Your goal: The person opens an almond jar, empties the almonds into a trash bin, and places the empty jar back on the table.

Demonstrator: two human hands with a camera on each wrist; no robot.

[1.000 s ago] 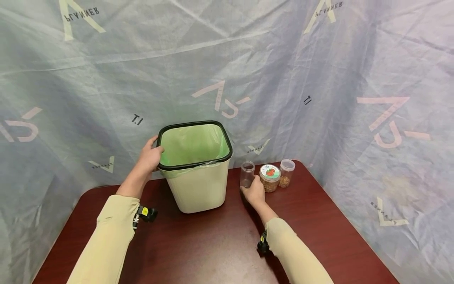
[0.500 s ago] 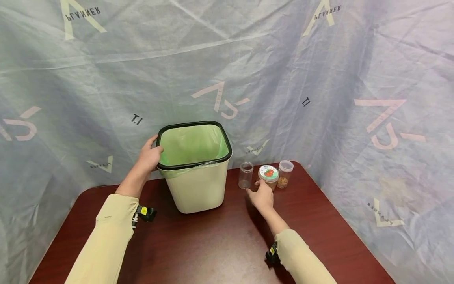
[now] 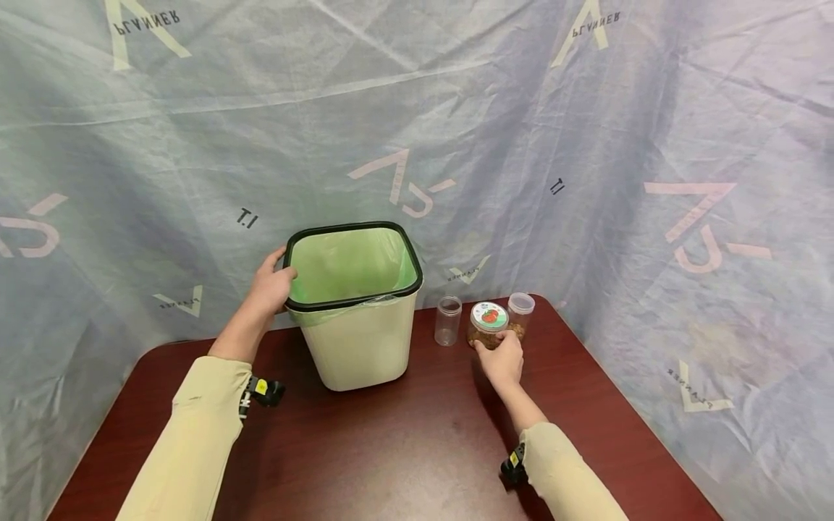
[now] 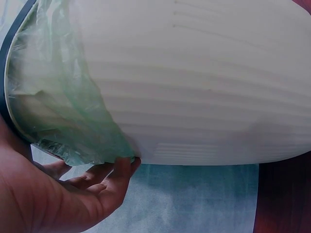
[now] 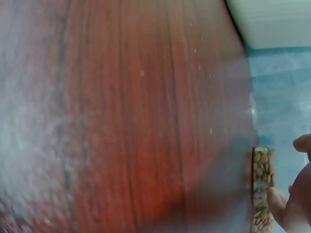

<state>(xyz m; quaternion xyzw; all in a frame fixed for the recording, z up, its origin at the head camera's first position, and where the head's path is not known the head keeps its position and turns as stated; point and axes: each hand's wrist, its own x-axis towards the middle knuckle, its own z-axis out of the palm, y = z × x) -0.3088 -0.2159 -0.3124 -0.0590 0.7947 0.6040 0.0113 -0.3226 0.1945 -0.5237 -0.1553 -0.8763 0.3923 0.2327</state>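
Bin [image 3: 358, 347] with green liner [image 3: 352, 264], brown pieces [image 5: 261, 170] in jar [image 3: 487, 327]

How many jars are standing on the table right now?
3: a clear jar right of the bin, a labelled jar at the right hand, and a pale-lidded jar farthest right. Any behind the bin would be hidden.

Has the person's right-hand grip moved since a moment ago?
Yes, rightward in the head view: judged against the bin, the right-hand grip has gone from the leftmost jar to the jar with the pictured lid.
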